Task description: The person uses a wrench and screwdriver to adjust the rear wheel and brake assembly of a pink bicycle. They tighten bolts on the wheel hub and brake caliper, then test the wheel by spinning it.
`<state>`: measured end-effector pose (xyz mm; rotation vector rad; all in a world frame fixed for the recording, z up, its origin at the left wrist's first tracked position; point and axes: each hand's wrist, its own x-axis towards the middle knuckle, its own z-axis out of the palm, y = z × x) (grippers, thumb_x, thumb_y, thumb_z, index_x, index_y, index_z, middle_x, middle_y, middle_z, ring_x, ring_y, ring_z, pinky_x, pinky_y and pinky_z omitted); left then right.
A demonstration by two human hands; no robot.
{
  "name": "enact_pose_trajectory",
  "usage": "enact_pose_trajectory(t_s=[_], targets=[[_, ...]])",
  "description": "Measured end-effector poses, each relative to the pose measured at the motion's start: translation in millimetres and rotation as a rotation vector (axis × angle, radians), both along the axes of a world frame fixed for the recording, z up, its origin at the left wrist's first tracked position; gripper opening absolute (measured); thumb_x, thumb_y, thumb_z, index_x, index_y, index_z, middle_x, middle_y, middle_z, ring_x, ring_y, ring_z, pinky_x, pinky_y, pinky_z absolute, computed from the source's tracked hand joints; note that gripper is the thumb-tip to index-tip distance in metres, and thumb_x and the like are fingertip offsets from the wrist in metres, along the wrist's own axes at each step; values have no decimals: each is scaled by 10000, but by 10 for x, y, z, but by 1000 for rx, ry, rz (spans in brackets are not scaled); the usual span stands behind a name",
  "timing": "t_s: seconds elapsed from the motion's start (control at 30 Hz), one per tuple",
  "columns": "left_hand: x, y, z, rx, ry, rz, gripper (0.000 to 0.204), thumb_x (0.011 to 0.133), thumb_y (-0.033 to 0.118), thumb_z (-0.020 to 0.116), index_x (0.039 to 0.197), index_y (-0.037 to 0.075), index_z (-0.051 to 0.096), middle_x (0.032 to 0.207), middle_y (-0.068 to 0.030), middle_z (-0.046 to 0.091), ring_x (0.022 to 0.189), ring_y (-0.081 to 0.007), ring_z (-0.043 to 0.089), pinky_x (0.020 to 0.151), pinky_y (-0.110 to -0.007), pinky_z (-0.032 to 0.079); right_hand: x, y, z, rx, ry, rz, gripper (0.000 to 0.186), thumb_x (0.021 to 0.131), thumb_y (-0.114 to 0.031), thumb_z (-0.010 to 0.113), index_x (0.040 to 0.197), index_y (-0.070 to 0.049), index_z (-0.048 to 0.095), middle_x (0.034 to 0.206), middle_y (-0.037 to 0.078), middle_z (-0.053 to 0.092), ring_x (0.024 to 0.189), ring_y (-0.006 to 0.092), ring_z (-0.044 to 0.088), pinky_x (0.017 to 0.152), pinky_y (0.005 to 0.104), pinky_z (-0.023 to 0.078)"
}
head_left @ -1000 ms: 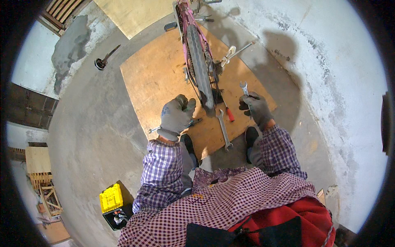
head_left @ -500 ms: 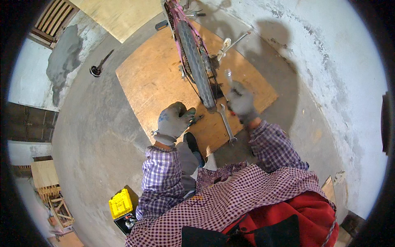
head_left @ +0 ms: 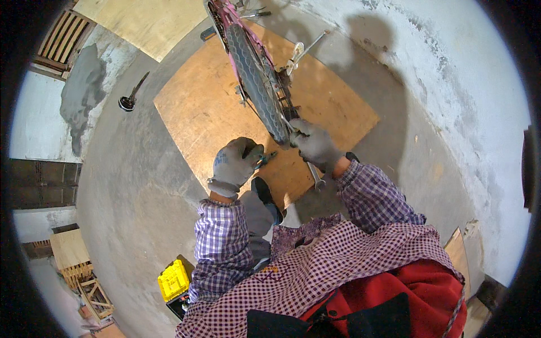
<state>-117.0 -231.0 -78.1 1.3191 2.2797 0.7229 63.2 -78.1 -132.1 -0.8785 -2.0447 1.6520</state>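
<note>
A bicycle with a pink frame stands on the wooden board, its black tyre (head_left: 252, 76) pointing toward me. My right hand (head_left: 316, 147), in a grey glove, is closed round a slim silver wrench (head_left: 286, 121) at the right side of the wheel, near the axle. Most of the wrench is hidden by the glove. My left hand (head_left: 234, 163), also gloved, is curled left of the tyre's near end; its grip is hidden. Beside its fingertips is a small dark tool (head_left: 267, 160); I cannot tell if it is held. A larger spanner (head_left: 318, 180) lies partly under my right hand.
The wooden board (head_left: 191, 112) lies on the concrete floor. A crank with a pedal (head_left: 296, 56) juts out right of the bicycle. A dark seat post with a round base (head_left: 128, 101) lies to the left. A yellow-lidded toolbox (head_left: 173, 280) sits at lower left. A white wall runs along the right.
My right hand has moved left and in to the wheel with the wrench, now covering part of the large spanner. My left hand has barely moved. The view has shifted slightly.
</note>
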Motion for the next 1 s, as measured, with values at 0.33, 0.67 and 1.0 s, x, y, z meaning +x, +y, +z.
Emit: enact_pose_trajectory(t_s=[0.33,0.67,1.0], targets=[[180,193,-87,-54,-33,-45,335,923,331,698,1062,30,748,979,-163,754,860,-318,732,764,-394,564,119,205,-85,-22,94,-35,286,987,-92,554,1242,-59,678,799,4,645,707,91,592,612,282,483],[263,309,-151,-103,-1,-31,415,922,331,719,1212,35,713,1059,-207,762,953,-294,750,832,-364,580,188,215,87,-208,171,-42,296,986,-126,585,1262,-70,675,818,11,660,669,82,593,590,267,485],[380,449,-142,-160,-103,-13,509,904,392,726,1252,22,694,1095,-228,735,929,-340,728,837,-409,565,286,337,204,-127,99,-9,251,987,-157,606,1215,-80,678,842,38,659,676,110,601,631,297,507]])
